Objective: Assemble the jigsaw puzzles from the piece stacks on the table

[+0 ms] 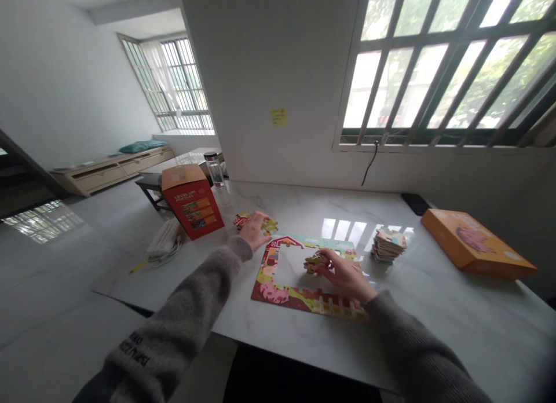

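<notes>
A partly joined jigsaw puzzle [273, 295] lies on the table, its farm-picture border framing a bare middle. Over that middle, my right hand [343, 275] grips a few puzzle pieces [313, 264] between thumb and fingers; how many I cannot tell. Beyond the puzzle's far left corner, my left hand [252, 232] rests at some loose puzzle pieces [271, 224], thumb and fingers apart. More of these colourful pieces show at the left side of that hand. To the right of the puzzle stands a stack of puzzle pieces [388, 245].
A red-orange puzzle box [193, 206] stands upright at the table's left, near a glass bottle [214, 170] and a white power strip [164, 241] with its cable. At the right lie an orange box [475, 241] and a dark phone-like slab [414, 204]. A wall bounds the table's back.
</notes>
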A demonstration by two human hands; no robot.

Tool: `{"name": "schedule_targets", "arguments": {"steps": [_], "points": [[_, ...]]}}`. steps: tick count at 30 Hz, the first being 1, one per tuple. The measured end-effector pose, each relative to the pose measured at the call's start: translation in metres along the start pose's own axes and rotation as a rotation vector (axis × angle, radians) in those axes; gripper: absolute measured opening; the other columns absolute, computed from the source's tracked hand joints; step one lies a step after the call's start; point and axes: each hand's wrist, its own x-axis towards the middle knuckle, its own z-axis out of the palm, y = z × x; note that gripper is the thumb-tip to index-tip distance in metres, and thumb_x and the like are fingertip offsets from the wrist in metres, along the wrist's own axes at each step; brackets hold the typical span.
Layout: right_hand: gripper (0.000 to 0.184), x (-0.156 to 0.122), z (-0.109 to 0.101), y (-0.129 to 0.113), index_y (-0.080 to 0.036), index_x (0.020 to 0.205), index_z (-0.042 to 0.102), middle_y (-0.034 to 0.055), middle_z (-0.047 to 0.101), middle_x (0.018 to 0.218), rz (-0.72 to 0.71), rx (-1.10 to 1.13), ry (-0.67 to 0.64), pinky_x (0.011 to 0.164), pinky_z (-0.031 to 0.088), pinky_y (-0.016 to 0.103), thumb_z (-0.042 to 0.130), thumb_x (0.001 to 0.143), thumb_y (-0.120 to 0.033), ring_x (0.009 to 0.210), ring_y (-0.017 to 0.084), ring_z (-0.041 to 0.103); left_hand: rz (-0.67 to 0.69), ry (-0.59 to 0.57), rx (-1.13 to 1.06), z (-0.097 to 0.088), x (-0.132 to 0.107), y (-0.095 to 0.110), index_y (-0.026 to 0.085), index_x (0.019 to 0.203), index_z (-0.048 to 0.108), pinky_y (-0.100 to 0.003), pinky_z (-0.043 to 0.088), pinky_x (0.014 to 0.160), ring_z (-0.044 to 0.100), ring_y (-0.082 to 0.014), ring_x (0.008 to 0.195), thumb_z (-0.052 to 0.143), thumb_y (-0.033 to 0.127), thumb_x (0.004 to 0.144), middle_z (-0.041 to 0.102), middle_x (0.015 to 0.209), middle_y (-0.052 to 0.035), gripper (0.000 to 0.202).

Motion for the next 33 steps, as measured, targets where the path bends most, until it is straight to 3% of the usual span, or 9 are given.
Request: {"name": "schedule_targets", "arguments": {"steps": [4,8,11,14,18,20,24,28,33], "points": [[0.039,0.002,-0.006,-0.012,-0.019,0.118,0.055,0.0089,0.069,0.101,0.030,0.394,0.016,0.085,0.054,0.043,0.063,0.090,-0.046,0.089,0.022,0.066,0.223,-0.222,-0.097,0.044,-0.011,0.054,0.026,0.145,0.031,-0.046,0.043,0.112,0.053,-0.0281,0.128,0.078,0.007,0.070,0.051,0.136,-0.0105,0.091],[0.039,0.005,-0.006,-0.012,-0.017,0.111,0.060,0.0050,0.067,0.090,0.094,0.611,0.078,0.084,0.052,0.038,0.066,0.087,-0.047,0.084,0.020,0.064,0.279,-0.290,-0.090,0.061,-0.018,0.085,0.030,0.153,0.016,-0.043,0.049,0.106,0.055,-0.0292,0.128,0.079,0.018,0.077,0.048,0.141,-0.0113,0.100],[0.040,0.005,-0.002,-0.007,-0.017,0.108,0.061,0.0038,0.065,0.087,0.139,0.636,0.095,0.079,0.052,0.035,0.065,0.086,-0.050,0.081,0.018,0.062,0.282,-0.312,-0.072,0.064,-0.019,0.098,0.029,0.154,0.018,-0.038,0.054,0.096,0.059,-0.0283,0.122,0.072,0.024,0.086,0.049,0.141,-0.0119,0.087],[0.047,0.005,0.001,-0.002,-0.019,0.121,0.058,0.0011,0.063,0.081,0.156,0.589,0.102,0.075,0.052,0.034,0.061,0.088,-0.052,0.078,0.017,0.062,0.266,-0.347,-0.062,0.068,-0.021,0.107,0.032,0.153,0.022,-0.033,0.055,0.089,0.061,-0.0267,0.118,0.068,0.027,0.089,0.046,0.144,-0.0100,0.079],[0.055,0.005,-0.001,0.001,-0.021,0.138,0.045,0.0034,0.066,0.088,0.075,0.445,0.117,0.076,0.055,0.037,0.058,0.092,-0.047,0.081,0.019,0.065,0.272,-0.337,-0.036,0.069,-0.022,0.108,0.033,0.153,0.021,-0.037,0.049,0.099,0.056,-0.0276,0.124,0.076,0.029,0.082,0.044,0.147,-0.0086,0.090],[0.050,0.005,-0.002,0.002,-0.022,0.139,0.044,0.0080,0.069,0.101,0.004,0.338,0.127,0.082,0.056,0.043,0.055,0.094,-0.042,0.090,0.022,0.067,0.268,-0.306,0.022,0.065,-0.022,0.101,0.029,0.151,0.031,-0.041,0.043,0.105,0.053,-0.0295,0.124,0.078,0.032,0.080,0.052,0.139,-0.0096,0.085],[0.041,0.002,-0.001,0.008,-0.026,0.134,0.050,0.0095,0.067,0.120,-0.060,0.060,0.097,0.096,0.053,0.050,0.050,0.094,-0.026,0.106,0.026,0.067,0.086,-0.124,0.172,0.037,-0.014,0.061,0.023,0.127,0.059,-0.045,0.042,0.100,0.056,-0.0300,0.110,0.064,0.031,0.089,0.065,0.112,-0.0099,0.039],[0.044,-0.001,0.002,0.016,-0.032,0.133,0.053,0.0067,0.062,0.128,-0.069,-0.130,0.075,0.100,0.051,0.049,0.049,0.091,-0.020,0.115,0.028,0.062,-0.234,0.168,0.341,-0.005,-0.006,0.000,0.022,0.109,0.064,-0.045,0.042,0.097,0.054,-0.0308,0.109,0.064,0.023,0.086,0.064,0.108,-0.0099,0.023],[0.047,-0.001,0.004,0.018,-0.032,0.137,0.050,0.0080,0.061,0.129,-0.059,-0.167,0.068,0.101,0.049,0.049,0.048,0.092,-0.018,0.117,0.029,0.060,-0.420,0.216,0.402,-0.035,-0.008,-0.055,0.020,0.090,0.063,-0.051,0.046,0.086,0.054,-0.0341,0.101,0.074,0.035,0.080,0.062,0.095,-0.0128,0.021]]}}
